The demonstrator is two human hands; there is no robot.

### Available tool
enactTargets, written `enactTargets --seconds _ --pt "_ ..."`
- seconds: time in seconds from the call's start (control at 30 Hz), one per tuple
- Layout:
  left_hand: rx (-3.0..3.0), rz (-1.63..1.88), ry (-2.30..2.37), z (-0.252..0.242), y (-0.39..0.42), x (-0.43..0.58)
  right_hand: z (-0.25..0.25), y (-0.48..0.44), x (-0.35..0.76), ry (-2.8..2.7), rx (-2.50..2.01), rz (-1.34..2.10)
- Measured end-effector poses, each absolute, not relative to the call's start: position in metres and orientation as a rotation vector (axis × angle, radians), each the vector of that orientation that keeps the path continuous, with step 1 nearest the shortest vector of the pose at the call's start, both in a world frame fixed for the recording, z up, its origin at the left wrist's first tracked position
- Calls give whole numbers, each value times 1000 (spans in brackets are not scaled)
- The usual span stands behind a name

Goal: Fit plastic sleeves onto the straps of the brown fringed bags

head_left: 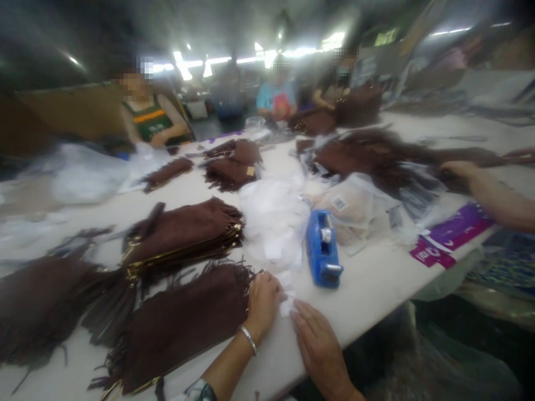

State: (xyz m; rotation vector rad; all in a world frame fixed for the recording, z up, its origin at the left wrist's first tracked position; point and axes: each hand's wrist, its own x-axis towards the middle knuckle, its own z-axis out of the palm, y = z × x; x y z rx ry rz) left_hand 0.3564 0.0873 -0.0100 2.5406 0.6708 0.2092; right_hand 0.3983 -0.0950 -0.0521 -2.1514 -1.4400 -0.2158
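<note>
My left hand (pixel 263 301), with a silver bangle at the wrist, is closed at the fringed right end of a dark brown suede pouch (pixel 188 317). Its fingertips meet a small white slip of paper (pixel 286 306) on the table. From the other side my right hand (pixel 320 342) has its fingers together, the tips on the same slip. Blur hides the exact grip of both hands. Just beyond them stands a blue tape dispenser (pixel 324 250). A loose heap of thin white sheets (pixel 273 217) lies behind the slip.
A stack of brown fringed pouches (pixel 184 231) with gold zips lies at left. More brown pieces (pixel 363 156) and a clear plastic bag (pixel 355 206) cover the far right. Another person's arm (pixel 489 189) reaches in from the right. Several people stand across the white table (pixel 368 301).
</note>
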Motion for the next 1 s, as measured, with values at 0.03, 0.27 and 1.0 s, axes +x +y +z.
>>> enactTargets --seconds 0.03,0.27,1.0 --pt "2549 211 667 -10 87 357 -52 -95 399 -1428 -2129 -214" --pt "2675 147 605 -10 86 359 -50 -96 400 -1169 -2070 -213" --pt "2779 125 264 -3 68 341 -45 -97 406 -849 -1978 -58"
